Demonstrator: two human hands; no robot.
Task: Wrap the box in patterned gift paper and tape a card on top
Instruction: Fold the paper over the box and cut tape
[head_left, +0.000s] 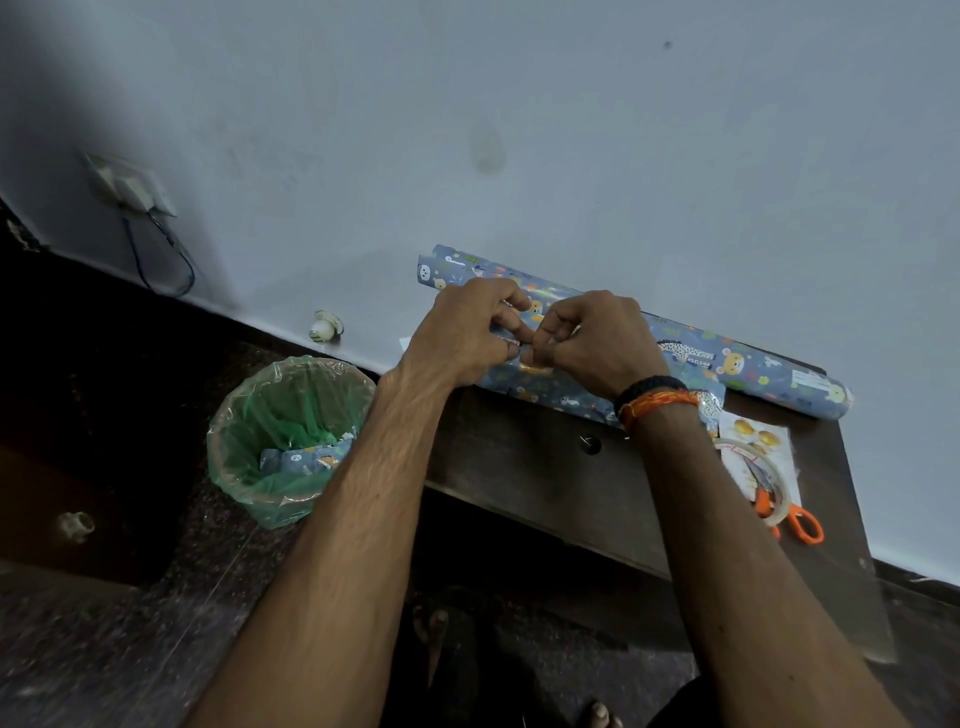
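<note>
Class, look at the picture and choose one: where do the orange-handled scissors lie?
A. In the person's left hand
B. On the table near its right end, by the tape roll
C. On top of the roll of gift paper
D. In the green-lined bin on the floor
B: the scissors lie on the table near its right end, beside the tape roll, away from both hands.

Dim, bluish indoor light. The wall (571, 130) is the brightest area, darkening toward the upper left corner. The floor (104, 623) is nearly black and grainy. Wide-angle distortion tilts the wall's base line. The lower edges look soft.
</note>
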